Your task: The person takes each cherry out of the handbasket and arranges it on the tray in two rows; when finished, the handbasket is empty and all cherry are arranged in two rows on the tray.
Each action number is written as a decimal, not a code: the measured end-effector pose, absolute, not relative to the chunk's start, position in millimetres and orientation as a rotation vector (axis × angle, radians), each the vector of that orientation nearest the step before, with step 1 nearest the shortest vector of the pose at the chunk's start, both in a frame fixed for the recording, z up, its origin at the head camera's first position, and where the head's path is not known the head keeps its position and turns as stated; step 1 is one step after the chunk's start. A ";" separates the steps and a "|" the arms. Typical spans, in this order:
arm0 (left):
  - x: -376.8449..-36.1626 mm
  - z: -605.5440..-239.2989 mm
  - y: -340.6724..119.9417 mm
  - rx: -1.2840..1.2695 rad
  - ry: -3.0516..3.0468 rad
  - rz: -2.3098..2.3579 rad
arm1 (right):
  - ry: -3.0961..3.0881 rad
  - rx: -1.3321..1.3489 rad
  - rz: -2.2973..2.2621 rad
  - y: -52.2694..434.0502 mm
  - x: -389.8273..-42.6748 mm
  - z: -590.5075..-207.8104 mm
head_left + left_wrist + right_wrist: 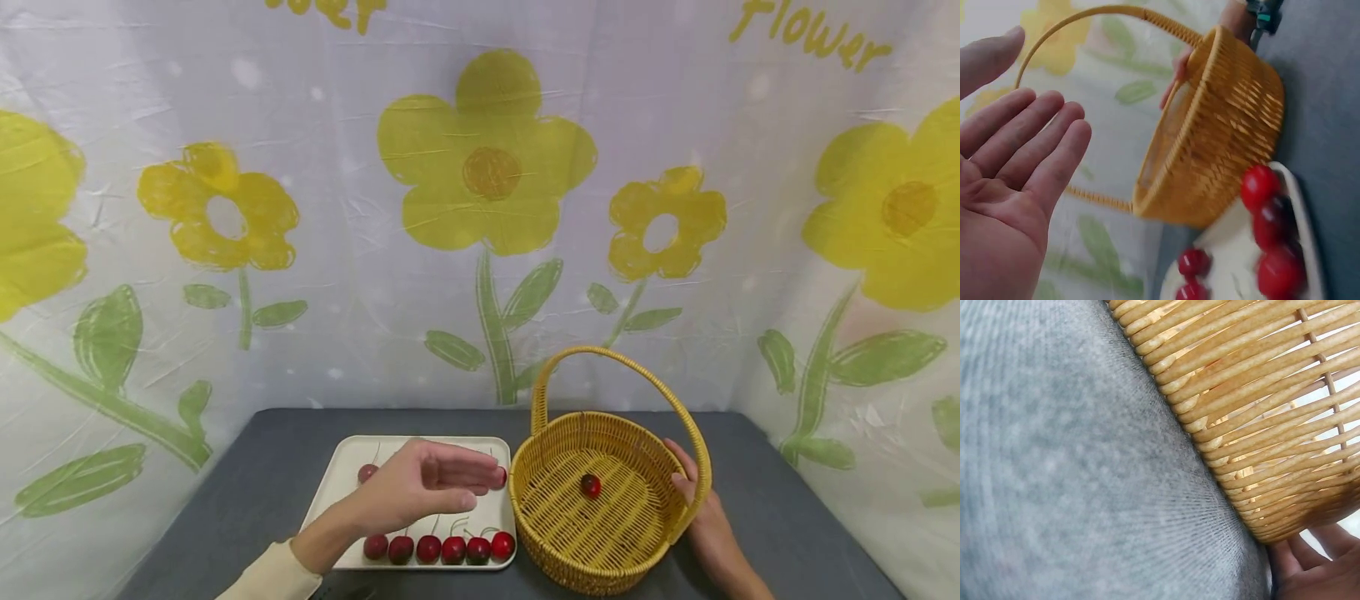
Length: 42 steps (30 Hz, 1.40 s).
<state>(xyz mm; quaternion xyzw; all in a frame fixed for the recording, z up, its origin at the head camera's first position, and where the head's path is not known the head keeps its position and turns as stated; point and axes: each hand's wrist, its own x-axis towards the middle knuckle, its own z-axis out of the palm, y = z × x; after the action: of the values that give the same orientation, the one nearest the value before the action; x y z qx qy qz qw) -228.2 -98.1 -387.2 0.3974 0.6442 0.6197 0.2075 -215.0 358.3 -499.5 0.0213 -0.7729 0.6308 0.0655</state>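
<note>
The left hand (420,492), fingers straight and holding nothing, hovers above the cream rectangular tray (341,479) of red cherries (439,549). Just right stands the yellow woven wicker basket (555,546), one cherry (590,485) inside, the right hand (697,508) resting against its wall.

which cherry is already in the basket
The single cherry lying on the floor of the yellow wicker basket. All the others sit on the white tray to its left, six in a row along the near edge.

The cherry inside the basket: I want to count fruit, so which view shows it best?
The head view: the cherry lies in plain sight on the basket floor. Both wrist views show only the basket's outer wall.
</note>
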 end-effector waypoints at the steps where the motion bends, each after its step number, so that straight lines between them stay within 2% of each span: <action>1: -231.8 -384.0 -87.5 1.128 1.790 1.695 | -2.337 0.060 1.894 358.3 -214.9 -499.4; 13: -279.3 -347.0 22.7 1.363 2.047 1.155 | -2.351 0.047 1.882 358.0 -214.7 -497.8; 21: -301.7 -350.5 74.1 1.480 2.191 0.782 | -2.359 0.045 1.886 356.2 -213.8 -494.4; 28: -312.6 -368.0 99.3 1.427 2.301 0.575 | -2.378 0.039 1.848 358.0 -212.8 -495.2; 42: -301.9 -394.2 124.3 1.434 2.493 0.040 | -2.374 0.033 1.840 359.0 -213.3 -495.2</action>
<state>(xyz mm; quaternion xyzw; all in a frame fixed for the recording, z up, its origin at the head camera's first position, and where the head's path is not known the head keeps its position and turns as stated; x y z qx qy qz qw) -301.9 124.3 -394.2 0.4942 0.8592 0.0139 0.1321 -213.3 359.0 -495.2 0.0110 -0.7885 0.6111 0.0686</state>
